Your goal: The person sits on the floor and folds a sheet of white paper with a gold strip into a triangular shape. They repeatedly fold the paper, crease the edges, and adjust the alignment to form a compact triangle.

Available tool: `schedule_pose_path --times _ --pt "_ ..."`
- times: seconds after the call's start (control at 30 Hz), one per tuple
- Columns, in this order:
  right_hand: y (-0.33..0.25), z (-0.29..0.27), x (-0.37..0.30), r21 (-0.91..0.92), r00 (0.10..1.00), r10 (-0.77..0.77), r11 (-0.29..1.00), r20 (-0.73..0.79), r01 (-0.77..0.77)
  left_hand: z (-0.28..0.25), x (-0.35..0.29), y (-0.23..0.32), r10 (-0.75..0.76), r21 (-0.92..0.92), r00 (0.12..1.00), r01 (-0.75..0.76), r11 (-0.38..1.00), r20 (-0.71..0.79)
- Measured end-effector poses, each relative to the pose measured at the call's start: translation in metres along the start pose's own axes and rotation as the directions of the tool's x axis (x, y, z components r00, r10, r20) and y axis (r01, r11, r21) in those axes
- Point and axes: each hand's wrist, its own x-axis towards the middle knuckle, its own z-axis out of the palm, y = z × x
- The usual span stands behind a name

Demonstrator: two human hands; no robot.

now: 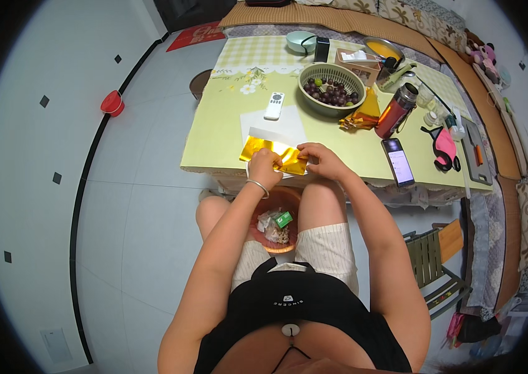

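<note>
A sheet of shiny gold foil paper (290,160) lies at the near edge of the table, over white paper (248,122). My left hand (265,167) is closed on the foil near its middle, the fingers bent down onto it. At the foil's right end, my right hand (322,161) pinches the edge between thumb and fingers. Folded gold foil pieces (363,112) lie in a loose stack farther right. Part of the foil is hidden under my left fingers.
Beyond the foil are a white remote (274,106), a basket of grapes (305,95), a red thermos (396,112) and a phone (398,162). Pink-handled scissors (444,146) lie farther right. An orange waste bin (289,198) stands between my legs. A folding chair (426,258) is at the right.
</note>
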Motion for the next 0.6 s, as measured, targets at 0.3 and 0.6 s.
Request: schedule_pose_path --times 0.3,0.6 --pt "0.0 -0.001 0.001 0.159 0.999 0.047 0.986 -0.025 -0.043 0.01 -0.003 0.001 0.078 -0.053 0.976 -0.09 0.995 -0.202" --pt "0.013 0.017 0.019 -0.083 0.945 0.044 0.994 -0.325 -0.075 0.026 0.002 0.006 -0.032 0.017 0.944 0.039 0.999 -0.328"
